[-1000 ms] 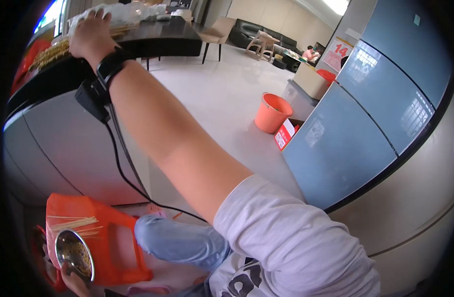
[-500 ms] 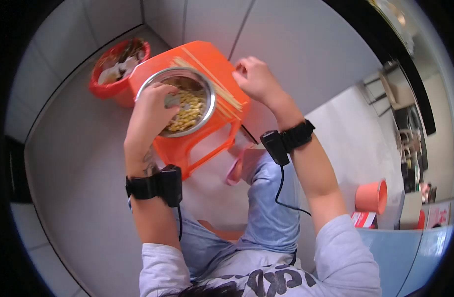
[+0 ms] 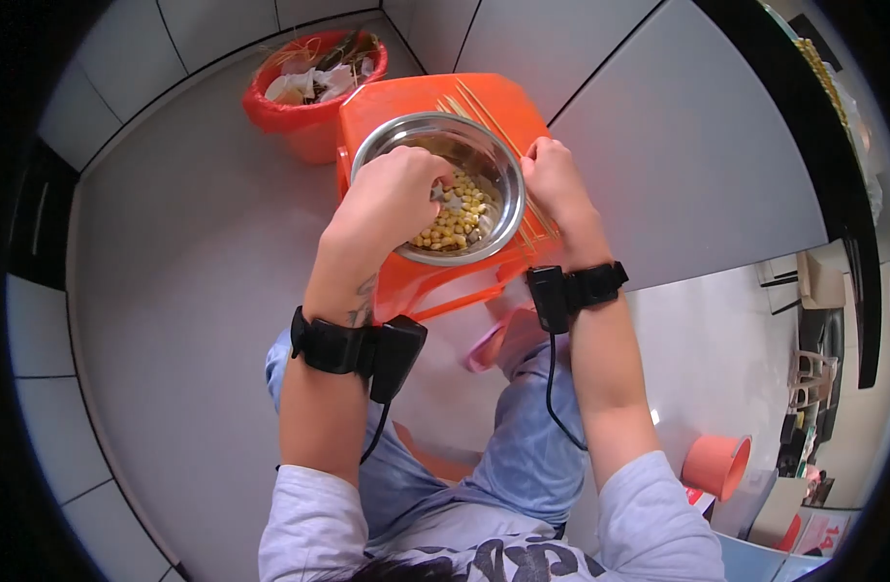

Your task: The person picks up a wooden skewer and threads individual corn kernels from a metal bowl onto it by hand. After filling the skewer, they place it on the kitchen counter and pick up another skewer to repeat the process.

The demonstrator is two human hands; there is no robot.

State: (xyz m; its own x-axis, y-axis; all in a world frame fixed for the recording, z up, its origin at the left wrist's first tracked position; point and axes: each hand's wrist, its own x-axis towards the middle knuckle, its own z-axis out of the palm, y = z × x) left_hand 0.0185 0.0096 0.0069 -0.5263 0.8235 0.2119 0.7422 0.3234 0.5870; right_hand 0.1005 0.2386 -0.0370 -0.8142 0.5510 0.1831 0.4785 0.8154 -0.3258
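Note:
A shiny metal bowl (image 3: 508, 209) sits on an orange plastic stool (image 3: 382, 97), with yellow kernels (image 3: 453, 229) that look like corn inside. My left hand (image 3: 397, 194) reaches over the bowl's left rim, its fingers curled down among the kernels; what they pinch is hidden. At the right rim is my right hand (image 3: 556, 179), fingers bent and closed close to the metal. Whether it grips the rim or something small, I cannot make out. Thin wooden sticks (image 3: 486, 112) lie on the stool behind the bowl and along its right side.
A red-lined bin (image 3: 309, 121) full of scraps stands behind the stool's left side. Grey panels (image 3: 697, 145) rise at the right. A pink bucket (image 3: 718, 466) is on the floor at lower right. Black wrist straps with cables (image 3: 395, 359) are on both forearms.
My right hand has come down from above the stool's right side to the bowl's rim. My left hand stays in the bowl. The whole view has shifted, with the stool now farther right.

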